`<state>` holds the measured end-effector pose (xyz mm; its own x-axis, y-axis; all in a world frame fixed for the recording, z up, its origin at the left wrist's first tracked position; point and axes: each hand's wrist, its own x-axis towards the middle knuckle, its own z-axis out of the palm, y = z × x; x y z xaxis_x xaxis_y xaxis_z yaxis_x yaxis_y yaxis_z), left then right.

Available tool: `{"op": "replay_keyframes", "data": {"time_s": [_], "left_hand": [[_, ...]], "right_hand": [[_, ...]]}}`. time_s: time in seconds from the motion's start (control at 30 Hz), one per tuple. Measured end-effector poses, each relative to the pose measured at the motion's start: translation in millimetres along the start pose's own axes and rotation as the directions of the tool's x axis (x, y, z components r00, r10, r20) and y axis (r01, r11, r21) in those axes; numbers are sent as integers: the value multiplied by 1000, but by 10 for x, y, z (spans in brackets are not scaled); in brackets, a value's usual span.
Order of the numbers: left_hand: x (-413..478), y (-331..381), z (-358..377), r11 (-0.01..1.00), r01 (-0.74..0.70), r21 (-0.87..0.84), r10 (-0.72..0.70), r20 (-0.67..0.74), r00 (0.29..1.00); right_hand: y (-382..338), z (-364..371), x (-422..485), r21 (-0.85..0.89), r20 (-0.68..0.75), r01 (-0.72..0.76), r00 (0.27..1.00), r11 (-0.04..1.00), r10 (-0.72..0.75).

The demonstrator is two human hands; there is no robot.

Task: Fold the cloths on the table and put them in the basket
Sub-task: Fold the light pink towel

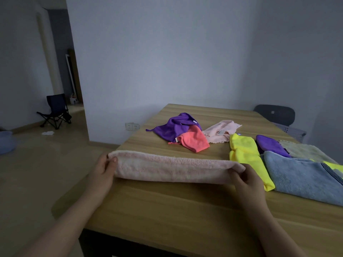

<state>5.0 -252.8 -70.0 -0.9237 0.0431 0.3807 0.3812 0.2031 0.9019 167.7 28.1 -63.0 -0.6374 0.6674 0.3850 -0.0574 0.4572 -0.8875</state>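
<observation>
A long pale pink towel (172, 168) lies folded lengthwise across the wooden table (167, 210). My left hand (104, 168) pinches its left end and my right hand (245, 179) pinches its right end. Farther back lie a crumpled purple cloth (174, 127), a coral cloth (194, 140) and a light pink cloth (220, 132). To the right are a yellow cloth (246, 156), a blue towel (300, 179), a second purple cloth (269, 145) and a cream cloth (304, 150). A grey basket (295, 133) stands past the table's far right corner.
A dark chair back (274, 115) rises behind the basket. A white wall runs behind the table. On the floor to the left are a folding chair (55, 111) and a blue basin (6, 142).
</observation>
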Motion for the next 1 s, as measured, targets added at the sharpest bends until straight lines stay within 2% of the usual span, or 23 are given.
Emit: {"op": "replay_keyframes", "data": {"time_s": [0.07, 0.2, 0.3, 0.5, 0.6, 0.7, 0.9, 1.0], "left_hand": [[24, -66, 9, 999, 40, 27, -41, 17, 999], [84, -147, 32, 984, 75, 160, -88, 72, 994], [50, -114, 58, 986, 33, 166, -37, 18, 999], [-34, 29, 49, 995, -94, 38, 98, -123, 988], [84, 84, 121, 996, -86, 37, 91, -164, 982], [252, 80, 175, 990, -86, 109, 105, -182, 978], [722, 149, 314, 970, -56, 237, 88, -126, 988], [848, 54, 423, 960, 54, 273, -45, -40, 998]], "right_hand": [[57, 12, -2, 1, 49, -86, 995, 996, 86], [113, 42, 34, -178, 80, -138, 985, 974, 154], [109, 35, 19, -183, 59, -82, 994, 980, 94], [-30, 41, 26, -14, -101, 60, 993, 998, -62], [-76, 77, 84, -2, -129, 72, 989, 997, -71], [-68, 155, 163, -41, -127, 28, 991, 999, -33], [-116, 367, 549, -159, -161, -28, 987, 987, 2], [-58, 480, 671, -228, -70, -92, 994, 969, 78]]}}
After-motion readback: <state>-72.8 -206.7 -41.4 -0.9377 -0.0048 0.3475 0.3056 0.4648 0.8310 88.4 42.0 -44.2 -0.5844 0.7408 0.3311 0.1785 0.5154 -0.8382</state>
